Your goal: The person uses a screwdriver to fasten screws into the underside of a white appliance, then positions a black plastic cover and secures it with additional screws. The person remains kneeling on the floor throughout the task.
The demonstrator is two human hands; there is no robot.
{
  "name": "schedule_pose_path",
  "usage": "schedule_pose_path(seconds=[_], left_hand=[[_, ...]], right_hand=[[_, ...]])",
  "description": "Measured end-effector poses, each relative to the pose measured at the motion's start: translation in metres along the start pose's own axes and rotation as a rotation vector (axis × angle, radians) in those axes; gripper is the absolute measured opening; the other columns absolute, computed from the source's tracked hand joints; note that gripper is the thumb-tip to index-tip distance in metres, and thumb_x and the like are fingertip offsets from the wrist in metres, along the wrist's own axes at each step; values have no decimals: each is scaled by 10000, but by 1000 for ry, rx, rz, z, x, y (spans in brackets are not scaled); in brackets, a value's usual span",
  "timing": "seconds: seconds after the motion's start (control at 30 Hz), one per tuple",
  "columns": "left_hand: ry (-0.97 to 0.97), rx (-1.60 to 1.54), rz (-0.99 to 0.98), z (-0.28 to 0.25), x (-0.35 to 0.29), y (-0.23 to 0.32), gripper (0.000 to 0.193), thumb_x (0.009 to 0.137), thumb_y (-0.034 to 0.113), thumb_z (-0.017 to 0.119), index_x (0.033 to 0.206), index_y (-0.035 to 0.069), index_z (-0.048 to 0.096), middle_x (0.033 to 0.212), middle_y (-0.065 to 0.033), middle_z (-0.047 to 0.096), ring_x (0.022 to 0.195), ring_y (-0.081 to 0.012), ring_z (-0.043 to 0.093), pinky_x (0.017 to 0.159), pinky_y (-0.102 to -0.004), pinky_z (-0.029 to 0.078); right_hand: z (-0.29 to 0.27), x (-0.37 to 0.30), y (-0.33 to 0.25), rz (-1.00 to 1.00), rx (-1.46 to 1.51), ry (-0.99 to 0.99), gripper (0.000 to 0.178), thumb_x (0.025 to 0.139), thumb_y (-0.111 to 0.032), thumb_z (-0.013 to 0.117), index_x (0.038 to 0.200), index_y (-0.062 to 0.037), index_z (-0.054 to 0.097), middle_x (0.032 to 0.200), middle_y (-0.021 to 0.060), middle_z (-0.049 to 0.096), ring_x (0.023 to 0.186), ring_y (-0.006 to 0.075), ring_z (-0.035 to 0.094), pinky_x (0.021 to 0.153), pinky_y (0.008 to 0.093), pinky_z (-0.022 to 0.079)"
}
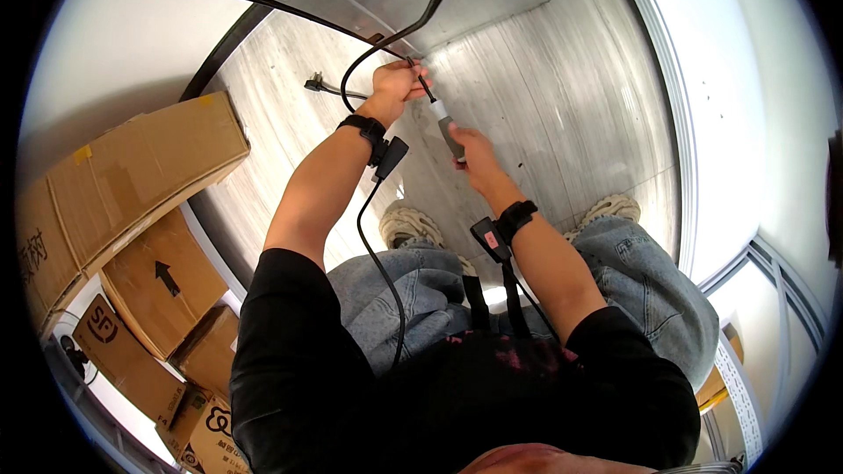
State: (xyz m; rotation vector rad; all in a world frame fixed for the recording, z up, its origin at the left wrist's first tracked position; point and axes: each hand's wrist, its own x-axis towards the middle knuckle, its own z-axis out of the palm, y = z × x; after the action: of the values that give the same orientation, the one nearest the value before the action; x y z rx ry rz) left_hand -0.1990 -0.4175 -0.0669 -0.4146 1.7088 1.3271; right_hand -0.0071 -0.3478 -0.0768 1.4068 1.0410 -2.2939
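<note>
My right hand is wrapped round the grey handle of a screwdriver. Its dark shaft slants up and left toward the lower edge of a grey metal panel. Beside the shaft's far end, my left hand has its fingers drawn together against that edge. Whatever lies between those fingers is hidden. A thick black cable hangs in front of the panel and loops down behind my left wrist. Near that wrist a black power plug rests on the floor.
Cardboard boxes are piled on the left. Both wrists carry strapped black devices with thin cables trailing toward my body. My shoes stand on the wood-look floor, close below my hands. A white wall with a metal frame bounds the right.
</note>
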Motion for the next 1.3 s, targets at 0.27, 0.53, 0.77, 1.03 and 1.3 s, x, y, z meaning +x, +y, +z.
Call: schedule_pose_path(seconds=[0.27,0.53,0.77,1.03,1.3], left_hand=[[-82,-21,26,-11,3,-2,218,936,86,487,1146,47,530,1066,-51,629,918,-169,643,742,-277,538],[-60,-57,3,-4,-5,5,229,943,46,431,1154,61,520,1089,-49,628,933,-173,640,758,-277,530],[-75,-123,11,-8,3,-1,205,945,68,442,1134,63,522,1071,-42,638,928,-172,642,765,-295,516],[-113,-96,41,-7,-6,4,275,885,4,418,1141,62,497,1086,-40,629,954,-165,625,806,-300,486],[-103,-108,48,-7,-3,1,316,861,-15,402,1157,57,486,1110,-40,623,948,-161,620,803,-292,472]], right_hand=[[5,-4,-7,203,256,-134,388,945,-405,455,909,-31,550,703,58,539,605,137,481,541,299,419],[12,-4,-11,-83,-114,40,388,920,-402,503,930,-17,552,714,63,553,577,138,481,503,289,422],[9,-7,-17,-18,99,-60,327,951,-333,457,942,-19,547,686,72,566,501,146,503,474,299,431],[4,-4,-13,4,123,-124,376,984,-333,369,940,-15,565,659,71,566,486,141,486,475,302,420],[8,-12,-17,79,170,-156,448,995,-366,321,952,-2,579,614,51,545,451,130,439,450,289,382]])
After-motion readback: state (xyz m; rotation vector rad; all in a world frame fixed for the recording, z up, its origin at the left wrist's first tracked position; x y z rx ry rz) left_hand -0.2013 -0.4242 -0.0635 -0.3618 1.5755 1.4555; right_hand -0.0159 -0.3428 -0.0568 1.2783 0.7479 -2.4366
